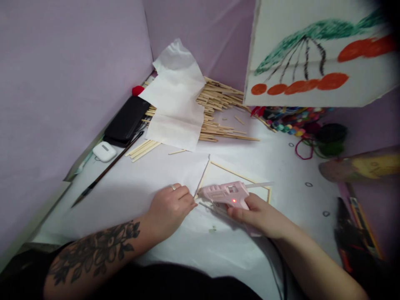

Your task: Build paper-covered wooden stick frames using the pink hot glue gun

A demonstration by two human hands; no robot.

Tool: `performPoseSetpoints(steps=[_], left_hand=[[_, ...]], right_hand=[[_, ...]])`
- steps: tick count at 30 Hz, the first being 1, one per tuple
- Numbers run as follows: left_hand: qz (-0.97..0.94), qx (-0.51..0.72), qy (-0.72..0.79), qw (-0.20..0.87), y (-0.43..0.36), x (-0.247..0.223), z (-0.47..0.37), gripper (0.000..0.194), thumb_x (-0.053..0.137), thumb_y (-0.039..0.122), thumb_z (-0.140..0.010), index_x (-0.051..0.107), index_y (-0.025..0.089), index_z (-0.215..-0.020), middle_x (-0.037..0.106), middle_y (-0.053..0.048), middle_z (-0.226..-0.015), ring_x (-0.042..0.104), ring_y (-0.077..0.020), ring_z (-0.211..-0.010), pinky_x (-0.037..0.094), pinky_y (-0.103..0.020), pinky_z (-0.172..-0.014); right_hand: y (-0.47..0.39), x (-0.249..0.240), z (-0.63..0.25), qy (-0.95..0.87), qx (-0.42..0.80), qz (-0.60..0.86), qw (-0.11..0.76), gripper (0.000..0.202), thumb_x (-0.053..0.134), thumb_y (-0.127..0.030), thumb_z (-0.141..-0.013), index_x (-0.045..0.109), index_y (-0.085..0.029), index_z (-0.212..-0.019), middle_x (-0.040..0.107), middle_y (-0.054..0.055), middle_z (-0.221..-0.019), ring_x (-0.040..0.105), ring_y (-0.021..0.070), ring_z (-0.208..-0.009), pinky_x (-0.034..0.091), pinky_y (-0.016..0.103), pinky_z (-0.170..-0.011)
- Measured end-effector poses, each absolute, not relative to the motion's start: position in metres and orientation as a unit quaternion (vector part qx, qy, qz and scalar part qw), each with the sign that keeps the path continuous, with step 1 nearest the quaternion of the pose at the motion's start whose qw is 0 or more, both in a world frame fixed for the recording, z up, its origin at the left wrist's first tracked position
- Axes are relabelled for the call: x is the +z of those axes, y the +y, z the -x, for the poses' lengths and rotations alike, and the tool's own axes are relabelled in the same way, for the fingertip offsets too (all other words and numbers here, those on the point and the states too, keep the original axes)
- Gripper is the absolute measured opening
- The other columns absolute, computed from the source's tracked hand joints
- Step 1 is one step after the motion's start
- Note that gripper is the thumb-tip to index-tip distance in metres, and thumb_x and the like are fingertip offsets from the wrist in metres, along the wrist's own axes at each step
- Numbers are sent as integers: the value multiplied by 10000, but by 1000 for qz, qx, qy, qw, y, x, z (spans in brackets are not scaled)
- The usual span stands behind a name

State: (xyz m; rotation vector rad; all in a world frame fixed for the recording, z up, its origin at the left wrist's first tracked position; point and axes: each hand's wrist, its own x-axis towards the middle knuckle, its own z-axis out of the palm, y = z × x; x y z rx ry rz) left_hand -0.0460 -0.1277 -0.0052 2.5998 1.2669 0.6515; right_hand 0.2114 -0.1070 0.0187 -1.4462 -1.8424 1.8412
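My right hand (254,214) is wrapped round the handle of a pink glue gun (225,192), which has a small red light and a clear stick out of its back. The gun's nozzle points left, at the lower left corner of a frame of thin wooden sticks (239,171) lying on the white sheet. Beside that corner, my left hand (173,204), with a ring on one finger, is closed with its fingertips pinched together. What it pinches is too small to name. The frame's lower side is partly hidden behind the gun.
Wooden sticks (218,98) lie under white paper (178,96) at the back. Left are a black case (126,121), white earbud case (104,151) and brush (108,168). A painted board (290,54), colourful beads (290,127) and a roll (359,166) are right. The gun's cable (283,266) runs down.
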Motion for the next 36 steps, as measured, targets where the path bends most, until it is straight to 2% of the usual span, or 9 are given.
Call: performPoseSetpoints(steps=[6,16,22,25,28,32,36], left_hand=[[-873,221,426,89,-127,-5,45,301,497,240,-948,581,168,-668,568,-8,-676,519,-148,-664,421,-281,-624],[-861,237,439,102,-126,-3,45,246,530,239,-929,562,176,-694,571,-5,-693,517,-146,-674,414,-276,-640],[-808,251,508,163,-124,0,44,162,599,256,-838,459,197,-781,540,12,-731,505,-143,-653,392,-271,-592],[-784,260,531,187,-122,2,46,124,533,204,-818,412,208,-792,506,24,-713,475,-132,-614,364,-259,-557],[-756,278,553,212,-120,3,48,103,476,151,-791,394,211,-806,491,29,-712,469,-122,-608,366,-249,-556],[-732,291,571,229,-119,3,49,108,457,134,-779,385,212,-799,478,36,-702,464,-116,-602,367,-244,-557],[-732,291,567,241,-119,3,48,121,459,117,-774,383,211,-782,473,37,-696,460,-115,-601,358,-243,-555]], right_hand=[[-109,21,-212,-631,602,483,76,434,528,-531,-834,670,-152,-990,660,77,-885,557,205,-768,473,303,-659],[-109,24,-212,-650,588,475,72,431,519,-534,-839,659,-150,-976,662,86,-939,577,232,-837,474,331,-737],[-108,18,-226,-587,621,507,111,416,564,-563,-791,637,-158,-853,586,42,-743,504,169,-657,425,279,-580],[-107,19,-230,-605,645,454,108,372,579,-537,-786,638,-172,-830,578,36,-747,514,174,-693,445,287,-618],[-108,22,-225,-628,650,422,72,349,564,-513,-803,657,-185,-874,583,37,-742,528,187,-721,453,292,-626],[-109,22,-215,-626,654,422,52,382,549,-492,-823,644,-181,-1022,576,29,-732,519,176,-694,434,268,-589],[-109,18,-212,-630,646,428,57,387,546,-506,-828,631,-167,-992,548,23,-729,489,159,-681,417,254,-585]])
